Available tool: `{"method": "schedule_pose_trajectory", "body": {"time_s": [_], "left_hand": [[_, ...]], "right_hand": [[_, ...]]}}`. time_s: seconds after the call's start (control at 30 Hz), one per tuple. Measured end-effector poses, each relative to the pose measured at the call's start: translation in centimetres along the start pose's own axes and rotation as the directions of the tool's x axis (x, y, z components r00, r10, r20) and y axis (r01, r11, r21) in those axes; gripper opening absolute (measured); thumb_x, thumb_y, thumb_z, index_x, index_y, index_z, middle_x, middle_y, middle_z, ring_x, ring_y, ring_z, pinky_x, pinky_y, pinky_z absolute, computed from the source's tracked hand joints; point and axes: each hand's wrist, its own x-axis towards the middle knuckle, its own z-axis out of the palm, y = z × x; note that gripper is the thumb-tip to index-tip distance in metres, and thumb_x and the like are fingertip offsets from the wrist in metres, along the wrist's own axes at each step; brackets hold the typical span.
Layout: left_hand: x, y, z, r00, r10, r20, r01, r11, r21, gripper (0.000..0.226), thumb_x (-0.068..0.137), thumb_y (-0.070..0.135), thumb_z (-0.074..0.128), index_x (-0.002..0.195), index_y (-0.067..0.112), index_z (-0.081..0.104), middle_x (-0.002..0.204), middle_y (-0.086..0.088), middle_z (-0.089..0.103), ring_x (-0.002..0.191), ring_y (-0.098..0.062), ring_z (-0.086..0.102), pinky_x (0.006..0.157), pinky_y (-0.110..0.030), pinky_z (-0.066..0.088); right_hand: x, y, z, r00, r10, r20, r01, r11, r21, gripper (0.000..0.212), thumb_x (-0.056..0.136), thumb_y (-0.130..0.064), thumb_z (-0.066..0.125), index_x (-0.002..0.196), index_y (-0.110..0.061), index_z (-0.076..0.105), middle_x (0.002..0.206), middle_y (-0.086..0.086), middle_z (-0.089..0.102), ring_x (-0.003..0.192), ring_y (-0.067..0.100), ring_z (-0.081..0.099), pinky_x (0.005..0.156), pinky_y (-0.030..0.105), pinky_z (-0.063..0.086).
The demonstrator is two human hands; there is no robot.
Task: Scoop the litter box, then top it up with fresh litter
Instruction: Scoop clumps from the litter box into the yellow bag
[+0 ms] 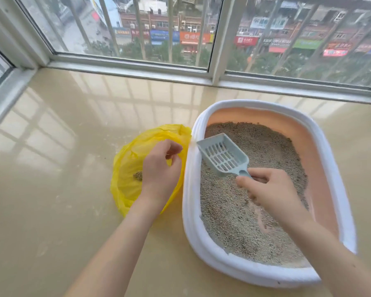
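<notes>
**Beige tiled floor with a litter box, a yellow bag and two hands at work**

Glossy beige floor (51, 189) runs up to a wide window (126, 28) that looks out on shopfronts. Largest on the floor is the litter box (193, 211), an oval tub with a white rim and peach inner walls, lying under and around the right hand's fingers. Grey-brown litter (234, 221) covers most of its bottom, with a bare peach streak just below that hand.

Beside the box, touching its left rim, sits an open yellow plastic bag (124, 163). It lies beneath and around the left hand's fingers.

The left hand (159, 170) hovers over the bag's mouth, fingers loosely curled with thumb and fingertips close together; whether they pinch the bag's edge cannot be told.

The right hand (268, 189) is over the litter, its fingers and thumb curled round the handle of a pale blue slotted scoop (223, 156). The scoop's head points up and left from the fingers, raised above the litter near the box's left rim, with nothing visible in it.

Smallest, a brownish clump (138, 175) lies inside the bag, just left of the left hand.
</notes>
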Motion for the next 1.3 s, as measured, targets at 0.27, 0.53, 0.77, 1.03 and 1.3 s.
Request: {"method": "schedule_pose_trajectory", "body": {"time_s": [0.27,0.53,0.77,1.03,1.3], "left_hand": [[-0.3,2.2,6.5,0.975,0.141,0.174,-0.153,0.986,0.06,0.026,0.077,-0.001,0.057,0.098,0.012,0.064,0.101,0.0,0.064,0.097,-0.006,0.054,0.079,-0.008,0.033],[-0.6,0.8,8.6,0.969,0.161,0.19,-0.198,0.961,0.193,0.034,0.079,-0.013,0.049,0.099,0.011,0.062,0.119,-0.007,0.062,0.126,-0.018,0.05,0.094,-0.021,0.036],[-0.8,1.2,8.5,0.966,0.166,0.198,-0.213,0.945,0.248,0.031,0.078,-0.014,0.055,0.098,0.009,0.063,0.113,-0.007,0.063,0.12,-0.013,0.049,0.093,-0.013,0.032],[-0.7,1.1,8.6,0.966,0.158,0.204,-0.205,0.95,0.234,0.032,0.078,-0.011,0.054,0.099,0.011,0.062,0.112,-0.003,0.062,0.123,-0.013,0.052,0.1,-0.018,0.037],[-0.8,1.2,8.6,0.969,0.141,0.202,-0.189,0.952,0.242,0.027,0.082,-0.009,0.054,0.098,0.011,0.063,0.113,-0.003,0.062,0.122,-0.013,0.052,0.1,-0.016,0.035]], "right_hand": [[3.6,4.3,-7.8,0.956,0.294,-0.003,-0.294,0.956,-0.011,0.021,0.09,-0.003,0.049,0.074,0.003,0.061,0.046,0.003,0.042,0.033,0.01,0.03,0.034,0.019,0.024],[10.9,4.8,-7.1,0.964,0.268,0.0,-0.254,0.916,-0.312,0.017,0.089,-0.002,0.05,0.083,0.0,0.066,0.06,0.007,0.058,0.044,0.013,0.044,0.037,0.021,0.034],[15.9,4.5,-2.5,0.971,0.233,0.054,-0.207,0.933,-0.295,0.017,0.093,-0.003,0.048,0.089,-0.001,0.064,0.064,0.008,0.059,0.046,0.014,0.046,0.038,0.022,0.036],[16.4,6.8,2.0,0.989,0.146,0.024,-0.137,0.967,-0.213,0.027,0.1,-0.024,0.045,0.086,-0.012,0.065,0.063,-0.002,0.055,0.047,0.012,0.037,0.047,0.024,0.027],[13.1,9.2,1.2,0.996,0.042,-0.085,-0.049,0.995,-0.088,0.038,0.096,-0.024,0.046,0.071,0.001,0.059,0.055,0.002,0.044,0.049,0.016,0.03,0.052,0.03,0.024]]}}
